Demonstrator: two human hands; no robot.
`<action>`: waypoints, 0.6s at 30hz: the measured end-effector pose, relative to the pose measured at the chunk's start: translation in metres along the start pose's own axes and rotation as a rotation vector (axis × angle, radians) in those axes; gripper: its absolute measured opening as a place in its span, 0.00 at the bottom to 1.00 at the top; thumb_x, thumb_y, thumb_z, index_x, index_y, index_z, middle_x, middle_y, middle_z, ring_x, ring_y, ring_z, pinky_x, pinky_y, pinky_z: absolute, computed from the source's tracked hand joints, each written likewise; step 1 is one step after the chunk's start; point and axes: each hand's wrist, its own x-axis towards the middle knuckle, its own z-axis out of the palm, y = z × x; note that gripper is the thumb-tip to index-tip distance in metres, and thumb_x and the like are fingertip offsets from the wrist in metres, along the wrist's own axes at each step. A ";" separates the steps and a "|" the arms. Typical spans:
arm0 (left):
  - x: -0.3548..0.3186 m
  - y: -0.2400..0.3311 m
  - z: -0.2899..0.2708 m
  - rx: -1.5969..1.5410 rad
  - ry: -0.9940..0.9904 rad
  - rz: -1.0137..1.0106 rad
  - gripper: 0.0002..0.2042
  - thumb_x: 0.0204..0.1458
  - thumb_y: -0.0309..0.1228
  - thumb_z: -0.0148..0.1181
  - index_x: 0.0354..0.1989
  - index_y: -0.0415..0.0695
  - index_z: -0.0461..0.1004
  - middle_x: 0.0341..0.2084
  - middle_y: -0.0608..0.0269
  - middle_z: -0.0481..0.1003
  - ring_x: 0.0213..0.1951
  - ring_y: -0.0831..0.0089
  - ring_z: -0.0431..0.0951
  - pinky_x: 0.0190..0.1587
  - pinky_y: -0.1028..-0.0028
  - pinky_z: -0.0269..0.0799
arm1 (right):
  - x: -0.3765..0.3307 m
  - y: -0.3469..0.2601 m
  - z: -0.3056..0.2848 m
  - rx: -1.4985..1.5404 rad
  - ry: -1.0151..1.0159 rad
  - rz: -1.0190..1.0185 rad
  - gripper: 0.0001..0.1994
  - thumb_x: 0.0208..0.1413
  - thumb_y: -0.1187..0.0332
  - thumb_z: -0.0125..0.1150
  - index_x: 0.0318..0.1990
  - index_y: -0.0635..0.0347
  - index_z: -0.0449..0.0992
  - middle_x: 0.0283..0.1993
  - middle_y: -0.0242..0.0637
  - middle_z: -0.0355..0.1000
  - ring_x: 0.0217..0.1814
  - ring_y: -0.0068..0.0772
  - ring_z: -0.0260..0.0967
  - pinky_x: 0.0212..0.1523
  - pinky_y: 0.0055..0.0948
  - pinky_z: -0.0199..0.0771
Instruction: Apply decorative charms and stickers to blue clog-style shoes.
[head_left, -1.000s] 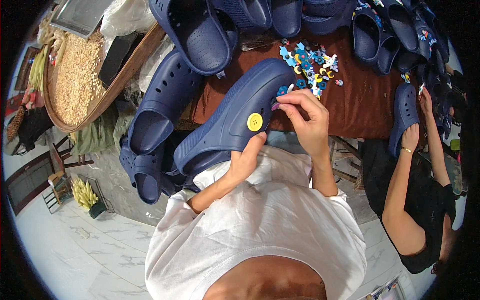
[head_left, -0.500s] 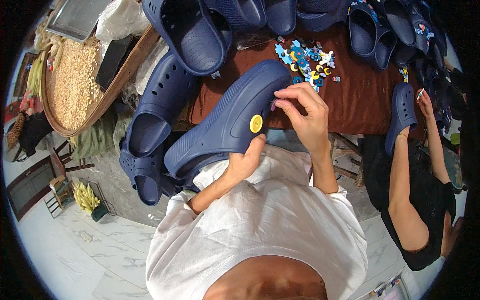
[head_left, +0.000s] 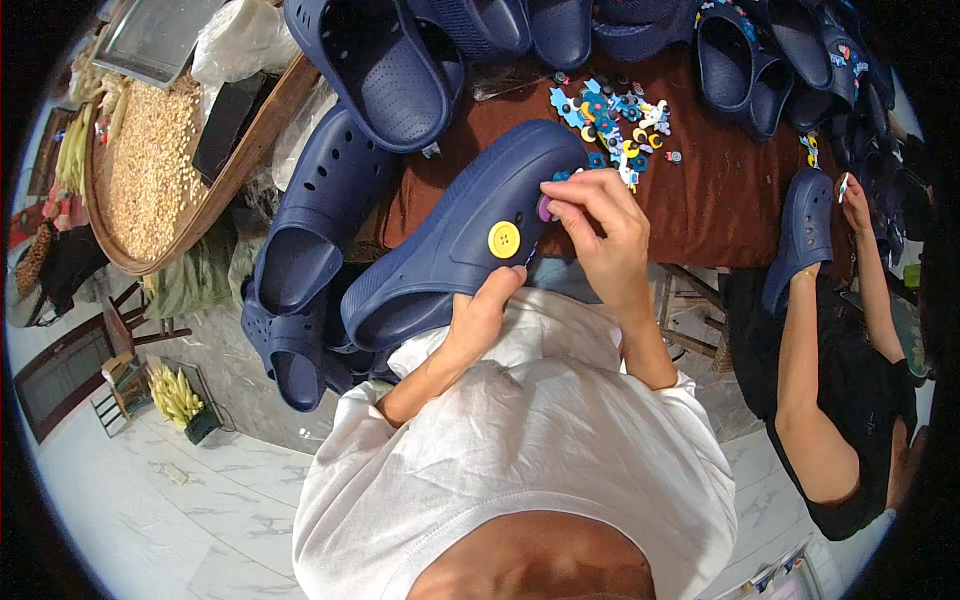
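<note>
A navy blue clog (head_left: 455, 225) lies tilted on its side in front of me, its heel end toward the lower left. My left hand (head_left: 482, 318) grips it from below, with the thumb along its lower edge. On the clog's side sits a yellow button-shaped shoe charm (head_left: 504, 239). My right hand (head_left: 603, 225) pinches a small purple shoe charm (head_left: 545, 208) against the clog's upper, near its holes. Part of the purple charm is hidden by my fingers. A bit of blue shows at the clog just above those fingertips.
Loose colourful shoe charms (head_left: 625, 125) lie on the brown cloth (head_left: 715, 205) beyond the clog. More navy clogs (head_left: 325, 200) stand at the left and far side. At right, a co-worker's hand (head_left: 853, 205) holds a small white piece beside another clog (head_left: 803, 230). A grain-filled tray (head_left: 150, 170) is far left.
The clog has rolled a little, turning its side and the yellow charm more upward and showing more of its opening. My right hand has shifted slightly left with the purple charm.
</note>
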 end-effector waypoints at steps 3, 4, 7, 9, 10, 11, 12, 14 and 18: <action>-0.001 0.002 0.001 0.038 -0.058 0.058 0.05 0.49 0.23 0.54 0.34 0.38 0.72 0.27 0.71 0.69 0.30 0.79 0.67 0.34 0.76 0.64 | 0.004 0.000 -0.008 0.072 -0.076 0.092 0.08 0.49 0.74 0.65 0.39 0.60 0.79 0.35 0.36 0.70 0.36 0.32 0.72 0.34 0.26 0.71; -0.002 0.000 -0.001 0.039 -0.060 0.059 0.05 0.49 0.23 0.54 0.34 0.38 0.72 0.27 0.71 0.69 0.30 0.79 0.67 0.34 0.76 0.64 | 0.005 -0.001 -0.011 0.141 -0.115 0.158 0.08 0.49 0.74 0.65 0.38 0.60 0.79 0.35 0.35 0.70 0.36 0.30 0.72 0.34 0.25 0.71; -0.004 -0.008 -0.005 0.130 -0.124 0.124 0.06 0.48 0.22 0.54 0.35 0.38 0.71 0.28 0.69 0.69 0.31 0.77 0.68 0.35 0.75 0.66 | 0.007 0.000 -0.015 0.167 -0.170 0.165 0.06 0.50 0.75 0.64 0.37 0.62 0.78 0.35 0.34 0.70 0.35 0.27 0.72 0.33 0.23 0.71; -0.006 -0.011 0.000 0.161 -0.096 0.136 0.07 0.47 0.21 0.55 0.36 0.37 0.71 0.29 0.68 0.69 0.32 0.76 0.69 0.36 0.73 0.67 | 0.008 -0.003 -0.016 0.228 -0.188 0.222 0.06 0.50 0.76 0.63 0.37 0.62 0.79 0.35 0.34 0.71 0.34 0.26 0.73 0.32 0.22 0.72; -0.006 -0.014 0.002 0.162 -0.097 0.136 0.07 0.47 0.21 0.55 0.36 0.37 0.71 0.29 0.68 0.69 0.32 0.76 0.69 0.36 0.73 0.67 | 0.009 -0.004 -0.016 0.287 -0.205 0.280 0.06 0.50 0.77 0.62 0.36 0.62 0.79 0.35 0.34 0.71 0.33 0.26 0.73 0.32 0.21 0.72; -0.005 -0.018 0.004 0.213 -0.072 0.237 0.07 0.47 0.21 0.55 0.36 0.36 0.71 0.30 0.69 0.70 0.32 0.76 0.69 0.36 0.73 0.68 | 0.009 -0.004 -0.014 0.288 -0.204 0.280 0.06 0.50 0.77 0.62 0.36 0.62 0.79 0.35 0.34 0.71 0.33 0.26 0.73 0.32 0.21 0.72; -0.005 -0.019 0.005 0.263 -0.046 0.339 0.07 0.47 0.21 0.55 0.36 0.36 0.71 0.30 0.69 0.70 0.32 0.76 0.69 0.36 0.73 0.68 | 0.007 -0.003 -0.013 0.296 -0.188 0.258 0.05 0.51 0.78 0.62 0.36 0.62 0.79 0.35 0.34 0.71 0.32 0.26 0.73 0.31 0.21 0.73; -0.003 -0.014 0.004 0.204 -0.046 0.254 0.08 0.47 0.21 0.55 0.38 0.36 0.71 0.31 0.69 0.70 0.32 0.76 0.69 0.36 0.74 0.68 | 0.007 -0.004 -0.009 0.303 -0.169 0.235 0.05 0.51 0.78 0.61 0.36 0.62 0.79 0.35 0.35 0.72 0.32 0.26 0.74 0.31 0.21 0.73; 0.003 -0.004 -0.001 -0.124 -0.009 -0.072 0.13 0.47 0.23 0.55 0.43 0.37 0.71 0.35 0.67 0.71 0.34 0.77 0.69 0.38 0.74 0.67 | 0.005 -0.011 0.000 0.081 -0.030 0.086 0.06 0.51 0.77 0.62 0.37 0.61 0.80 0.35 0.35 0.72 0.33 0.28 0.73 0.33 0.25 0.75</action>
